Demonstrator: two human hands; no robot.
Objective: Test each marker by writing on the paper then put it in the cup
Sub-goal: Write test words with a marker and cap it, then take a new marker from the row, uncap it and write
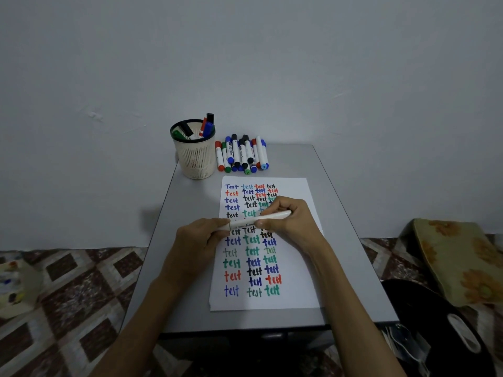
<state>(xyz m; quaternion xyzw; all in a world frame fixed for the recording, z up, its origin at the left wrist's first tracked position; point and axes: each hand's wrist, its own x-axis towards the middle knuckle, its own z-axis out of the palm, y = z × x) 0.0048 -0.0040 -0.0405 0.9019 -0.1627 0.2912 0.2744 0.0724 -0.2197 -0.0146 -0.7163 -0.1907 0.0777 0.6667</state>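
Observation:
A white marker (pixel 246 223) lies level above the paper (pixel 295 273), held at both ends. My left hand (pixel 198 240) grips its left end, where the cap sits hidden in my fingers. My right hand (pixel 292 220) grips the barrel's right part. The paper carries several rows of "test" in blue, red, black and green. A cream mesh cup (pixel 195 156) stands at the table's far left with several markers upright in it. A pile of capped markers (pixel 242 155) lies just to the right of the cup.
The small grey table (pixel 351 268) stands against a pale wall. Patterned floor tiles (pixel 70 295) spread to the left. A floral cushion (pixel 460 257) and a black object (pixel 435 322) sit on the right, beside the table.

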